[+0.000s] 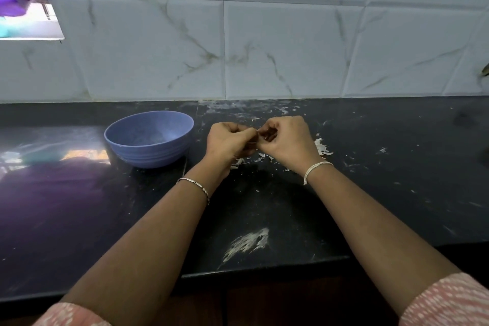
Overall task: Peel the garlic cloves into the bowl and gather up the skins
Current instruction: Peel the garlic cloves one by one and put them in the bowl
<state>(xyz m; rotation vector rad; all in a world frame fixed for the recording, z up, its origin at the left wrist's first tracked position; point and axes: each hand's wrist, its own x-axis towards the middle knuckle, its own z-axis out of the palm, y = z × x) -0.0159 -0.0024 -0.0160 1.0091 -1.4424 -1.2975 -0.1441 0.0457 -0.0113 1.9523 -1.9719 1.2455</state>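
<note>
Head view: one look down over a dark countertop, both forearms reaching in from the bottom of the frame.
Left hand: centre of the frame, fingers curled in, tips pinching a small piece where the two hands meet.
Right hand: just right of centre, curled the same way, fingertips touching the left hand's and gripping that same piece.
Garlic clove: held between both sets of fingertips, above the counter. It is mostly hidden by the fingers, so only a sliver shows.
Bowl: blue, upright on the counter, left of centre, just beside the left hand but not touching it.
Skins: a white heap on the counter by the right hand's outer edge, with more scraps scattered under and between the wrists.
Wrists: a thin metal bracelet on the left, a pale thread band on the right.
Sleeves: pink patterned cloth at both lower corners.
Counter marks: a white smear near the front edge, lower centre.
Wall: pale marbled tiles across the upper half.
Window: upper left corner, purple cloth hanging in it.
</note>
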